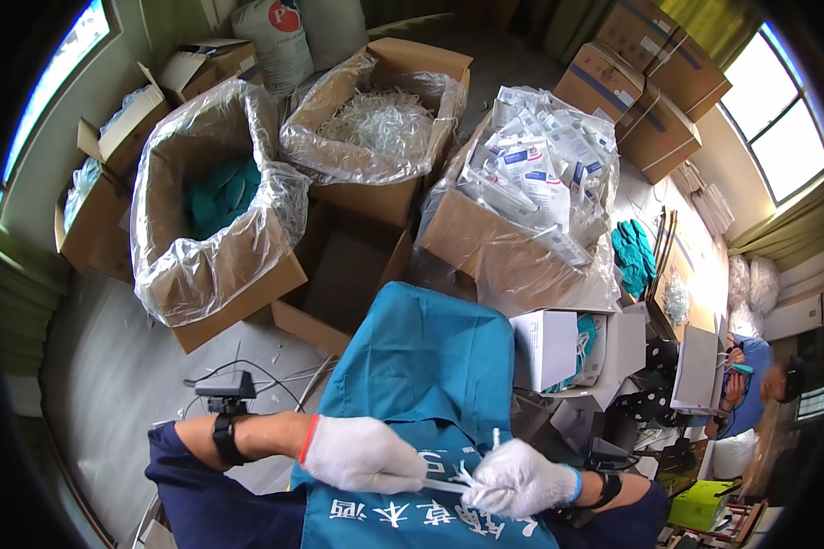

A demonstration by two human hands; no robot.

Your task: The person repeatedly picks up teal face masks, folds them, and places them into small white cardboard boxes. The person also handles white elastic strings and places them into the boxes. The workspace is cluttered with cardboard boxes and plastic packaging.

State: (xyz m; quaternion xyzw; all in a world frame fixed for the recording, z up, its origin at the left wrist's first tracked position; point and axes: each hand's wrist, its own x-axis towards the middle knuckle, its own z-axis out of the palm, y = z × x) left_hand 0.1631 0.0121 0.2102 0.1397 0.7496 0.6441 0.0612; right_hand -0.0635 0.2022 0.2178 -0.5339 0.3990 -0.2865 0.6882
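My left hand (362,455), in a white knit glove with a red cuff edge, is closed on one end of a thin white strip (446,486). The strip runs across to my right hand (524,478), gloved in white with a blue cuff edge. That hand is closed too, and other short white ends stick out around its fingers. What these belong to is hidden in the fist. Both hands are low over the teal apron (421,348) on my lap, a short gap apart.
A plastic-lined carton (247,284) holds teal cup-shaped pieces. Another lined carton (449,78) holds clear, stringy strips; a third (453,229) is heaped with white packets. At right stand a small white box (545,348) with teal pieces, teal gloves (634,256) and a seated co-worker (753,361).
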